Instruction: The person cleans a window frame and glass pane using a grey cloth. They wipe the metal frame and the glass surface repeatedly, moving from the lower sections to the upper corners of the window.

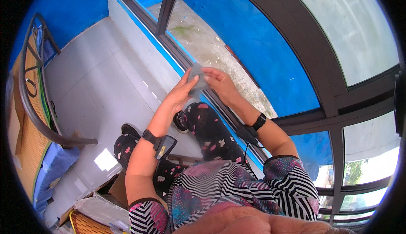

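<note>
A small grey, partly see-through piece of thin sheet material (197,81) is held up in front of me, above my knee. Whether it is fabric or plastic film I cannot tell. My left hand (183,89) grips its left side, thumb lying across the front. On the opposite edge, the bent fingertips and thumb of my right hand (220,83) pinch it. Part of the sheet is hidden behind the fingers. Each forearm wears a black strap with a device on it.
At my right runs a brown-framed window (165,40) with a sill. A metal bed frame (35,116) bearing a woven mat (31,91) stands left on the tiled floor (92,85). Near my left elbow are a cardboard box (119,188) and a woven basket (88,224).
</note>
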A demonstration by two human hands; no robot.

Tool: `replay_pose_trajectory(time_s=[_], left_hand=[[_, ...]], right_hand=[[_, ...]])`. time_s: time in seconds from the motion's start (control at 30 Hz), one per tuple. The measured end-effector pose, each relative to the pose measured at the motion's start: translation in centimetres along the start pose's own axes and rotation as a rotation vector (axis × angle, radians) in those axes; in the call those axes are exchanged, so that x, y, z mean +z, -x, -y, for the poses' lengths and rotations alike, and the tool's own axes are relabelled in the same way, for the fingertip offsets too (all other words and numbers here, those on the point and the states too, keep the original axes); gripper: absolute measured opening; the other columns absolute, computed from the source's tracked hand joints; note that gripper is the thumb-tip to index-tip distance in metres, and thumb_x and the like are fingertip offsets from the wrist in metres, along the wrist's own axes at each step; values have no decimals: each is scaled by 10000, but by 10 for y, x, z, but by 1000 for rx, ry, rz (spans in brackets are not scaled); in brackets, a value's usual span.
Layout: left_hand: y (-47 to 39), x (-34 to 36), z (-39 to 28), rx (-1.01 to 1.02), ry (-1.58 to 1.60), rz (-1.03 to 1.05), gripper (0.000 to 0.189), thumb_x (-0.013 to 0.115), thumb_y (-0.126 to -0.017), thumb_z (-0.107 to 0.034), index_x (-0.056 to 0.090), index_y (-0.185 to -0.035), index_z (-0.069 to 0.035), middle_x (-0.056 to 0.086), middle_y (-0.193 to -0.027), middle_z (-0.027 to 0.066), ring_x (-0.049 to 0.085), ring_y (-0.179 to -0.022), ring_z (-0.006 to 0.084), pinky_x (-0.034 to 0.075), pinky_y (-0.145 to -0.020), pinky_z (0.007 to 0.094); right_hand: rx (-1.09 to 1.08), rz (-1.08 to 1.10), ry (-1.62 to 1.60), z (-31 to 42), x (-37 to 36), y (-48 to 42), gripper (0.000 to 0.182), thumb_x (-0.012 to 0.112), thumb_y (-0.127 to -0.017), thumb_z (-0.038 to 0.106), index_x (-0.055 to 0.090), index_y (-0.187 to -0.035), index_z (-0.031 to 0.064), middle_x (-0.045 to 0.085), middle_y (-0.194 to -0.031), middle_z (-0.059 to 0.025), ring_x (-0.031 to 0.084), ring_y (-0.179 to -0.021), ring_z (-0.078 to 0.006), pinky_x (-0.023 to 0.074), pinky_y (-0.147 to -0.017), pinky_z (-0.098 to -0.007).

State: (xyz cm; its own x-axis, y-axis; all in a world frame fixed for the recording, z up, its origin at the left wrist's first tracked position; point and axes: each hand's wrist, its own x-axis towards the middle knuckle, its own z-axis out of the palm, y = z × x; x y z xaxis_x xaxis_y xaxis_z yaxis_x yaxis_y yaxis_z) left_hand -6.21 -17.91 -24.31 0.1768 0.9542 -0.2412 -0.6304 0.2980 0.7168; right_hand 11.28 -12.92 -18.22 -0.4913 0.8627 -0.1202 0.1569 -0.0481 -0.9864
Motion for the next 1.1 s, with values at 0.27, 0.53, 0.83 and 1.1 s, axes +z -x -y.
replay_pose_trajectory(time_s=[0.27,0.53,0.83,1.1], left_hand=[[-50,-32,2,218,402,-141,408,573,-999,-127,505,-1400,-90,624,-1282,71,608,-1176,221,512,-1016,404],[-74,-26,-8,236,564,-112,368,458,-1086,-311,534,-1373,-94,596,-1341,76,559,-1253,258,452,-1084,452],[-125,72,-44,571,88,-119,535,432,-1094,-327,334,-1566,-95,385,-1573,45,353,-1445,194,277,-1201,375],[-69,173,29,1015,-939,-163,754,573,-973,-288,220,-1584,-21,93,-1669,250,47,-1542,474,100,-1246,533]], right_hand=[[-188,4,611,-38,20,94,340,676,-886,112,656,-1223,70,655,-1206,-159,672,-1022,-309,525,-917,-386],[-547,-99,768,-59,35,105,140,781,-804,168,671,-827,84,603,-809,-82,629,-820,-320,491,-725,-414],[-589,-145,711,-69,29,103,154,770,-820,217,675,-813,96,597,-820,-74,620,-819,-311,474,-709,-425],[-506,-119,747,-89,24,108,242,745,-777,230,675,-955,81,635,-941,-109,619,-946,-348,488,-806,-458]])
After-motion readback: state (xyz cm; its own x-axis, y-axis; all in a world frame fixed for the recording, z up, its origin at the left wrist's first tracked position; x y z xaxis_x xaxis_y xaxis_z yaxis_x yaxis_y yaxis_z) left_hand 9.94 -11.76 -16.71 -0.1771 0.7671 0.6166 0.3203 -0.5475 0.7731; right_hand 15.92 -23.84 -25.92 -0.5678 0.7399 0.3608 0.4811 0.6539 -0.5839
